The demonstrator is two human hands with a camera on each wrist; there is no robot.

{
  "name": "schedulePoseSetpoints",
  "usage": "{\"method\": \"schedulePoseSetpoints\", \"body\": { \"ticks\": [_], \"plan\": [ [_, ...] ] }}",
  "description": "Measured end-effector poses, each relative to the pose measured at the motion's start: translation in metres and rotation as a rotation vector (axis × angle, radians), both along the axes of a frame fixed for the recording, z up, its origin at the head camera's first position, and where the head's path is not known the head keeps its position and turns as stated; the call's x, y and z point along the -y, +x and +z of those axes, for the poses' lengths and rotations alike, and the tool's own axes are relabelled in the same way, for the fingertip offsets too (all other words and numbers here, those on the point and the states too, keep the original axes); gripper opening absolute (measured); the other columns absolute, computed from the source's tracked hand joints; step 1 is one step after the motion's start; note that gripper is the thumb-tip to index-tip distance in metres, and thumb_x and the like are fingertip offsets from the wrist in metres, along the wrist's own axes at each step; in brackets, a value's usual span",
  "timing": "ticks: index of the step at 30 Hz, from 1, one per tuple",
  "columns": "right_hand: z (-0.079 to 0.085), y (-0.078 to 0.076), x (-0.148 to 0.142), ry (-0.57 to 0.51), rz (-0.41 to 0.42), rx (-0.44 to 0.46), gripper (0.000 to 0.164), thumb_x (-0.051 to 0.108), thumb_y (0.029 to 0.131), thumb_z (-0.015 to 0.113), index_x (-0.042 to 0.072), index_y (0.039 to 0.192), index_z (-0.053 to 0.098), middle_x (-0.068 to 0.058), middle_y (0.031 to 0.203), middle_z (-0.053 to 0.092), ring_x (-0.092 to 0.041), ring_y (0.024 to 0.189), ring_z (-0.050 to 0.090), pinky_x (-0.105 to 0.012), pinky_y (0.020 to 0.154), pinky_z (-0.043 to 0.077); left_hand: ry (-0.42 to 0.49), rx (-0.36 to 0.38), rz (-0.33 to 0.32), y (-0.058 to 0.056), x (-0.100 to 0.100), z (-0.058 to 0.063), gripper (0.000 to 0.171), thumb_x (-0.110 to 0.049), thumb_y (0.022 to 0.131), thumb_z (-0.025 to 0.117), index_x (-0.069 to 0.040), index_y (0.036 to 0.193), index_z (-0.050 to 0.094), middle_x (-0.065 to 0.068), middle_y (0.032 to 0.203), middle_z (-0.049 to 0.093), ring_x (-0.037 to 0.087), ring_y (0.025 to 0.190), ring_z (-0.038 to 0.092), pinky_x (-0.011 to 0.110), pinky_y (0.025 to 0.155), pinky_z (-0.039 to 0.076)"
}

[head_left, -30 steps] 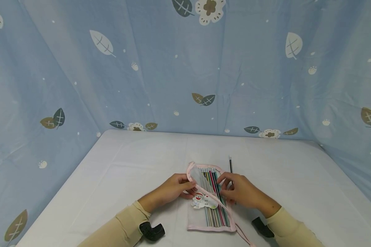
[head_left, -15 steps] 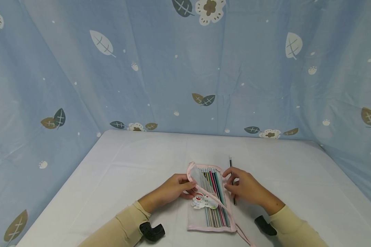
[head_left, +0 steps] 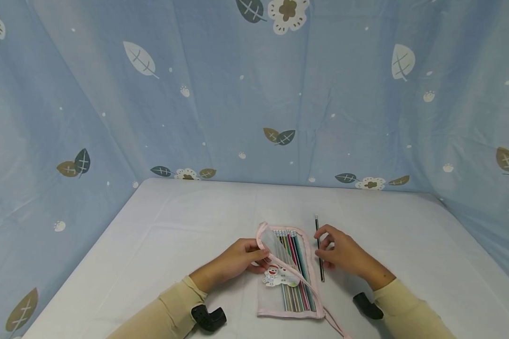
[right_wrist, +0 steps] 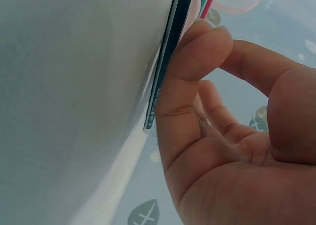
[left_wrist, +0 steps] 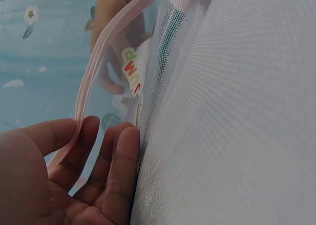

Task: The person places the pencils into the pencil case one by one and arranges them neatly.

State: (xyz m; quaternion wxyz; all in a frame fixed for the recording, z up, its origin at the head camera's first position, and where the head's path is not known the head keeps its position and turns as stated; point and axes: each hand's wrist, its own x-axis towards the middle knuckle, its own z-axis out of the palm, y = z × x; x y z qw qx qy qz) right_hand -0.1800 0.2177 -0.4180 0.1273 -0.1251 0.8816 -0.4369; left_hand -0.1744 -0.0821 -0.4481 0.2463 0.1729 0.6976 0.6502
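A see-through mesh pencil pouch (head_left: pixel 269 312) with pink edging lies in the middle, several coloured pencils (head_left: pixel 294 252) inside it. My left hand (head_left: pixel 242 256) pinches the pink edge of its raised flap (left_wrist: pixel 101 42) between thumb and finger, which the left wrist view shows close up. To the right of the pouch, a black pencil (head_left: pixel 322 270) lies lengthwise on the white table. Over it is my right hand (head_left: pixel 343 252), fingers bent and thumb apart from the index finger. In the right wrist view the fingers (right_wrist: pixel 180 94) are right beside the dark pencil (right_wrist: pixel 173 42).
A cartoon label (head_left: pixel 275 275) sits on the pouch, and a pink wrist strap (head_left: pixel 335 325) trails from its lower right corner. The white tabletop (head_left: pixel 195 212) stretches back to a blue patterned curtain (head_left: pixel 220 108). Black devices (head_left: pixel 208 318) are worn at both wrists.
My right hand has moved rightward off the pouch's right side to the black pencil. The left hand and the pouch have stayed in place.
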Motion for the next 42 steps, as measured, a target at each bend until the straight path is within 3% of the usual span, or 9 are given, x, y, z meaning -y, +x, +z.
{"method": "schedulePoseSetpoints", "body": {
  "ticks": [13,24,33,42],
  "plan": [
    [-0.0016,0.0021,-0.0007,0.094,-0.026,0.022,0.045,0.001,0.089,0.071,0.005,0.125,0.045,-0.008,0.082,0.056,-0.019,0.056,0.057,-0.033,0.049,0.051,-0.006,-0.004,-0.001,0.0002,0.0005,-0.0007,0.030,-0.017,0.103,0.056,0.012,0.112,0.062,0.022,0.105,0.069,0.014,0.089,0.067,0.033,0.085,0.062],
    [-0.0042,0.0014,-0.0005,0.182,0.014,-0.034,0.051,0.005,0.085,0.076,0.005,0.126,0.045,-0.004,0.071,0.053,-0.015,0.053,0.051,-0.028,0.047,0.046,-0.012,-0.003,0.008,-0.0011,-0.0002,-0.0029,0.030,-0.017,0.102,0.057,0.011,0.112,0.062,0.018,0.102,0.070,0.013,0.088,0.067,0.032,0.085,0.063],
    [-0.0025,0.0025,-0.0014,0.154,0.056,-0.023,0.050,-0.002,0.084,0.068,0.002,0.128,0.044,-0.004,0.071,0.054,-0.017,0.053,0.051,-0.028,0.045,0.044,-0.004,0.001,0.009,-0.0002,-0.0004,-0.0022,0.031,-0.016,0.103,0.057,0.012,0.112,0.062,0.018,0.101,0.070,0.013,0.088,0.067,0.031,0.084,0.063],
    [-0.0023,0.0021,-0.0015,0.127,0.030,-0.025,0.052,-0.002,0.081,0.064,-0.001,0.129,0.043,-0.005,0.073,0.055,-0.017,0.051,0.050,-0.028,0.043,0.043,0.000,-0.009,0.005,-0.0018,0.0004,-0.0033,0.030,-0.015,0.103,0.056,0.012,0.111,0.062,0.018,0.100,0.070,0.013,0.088,0.067,0.031,0.083,0.063]
  ]
}}
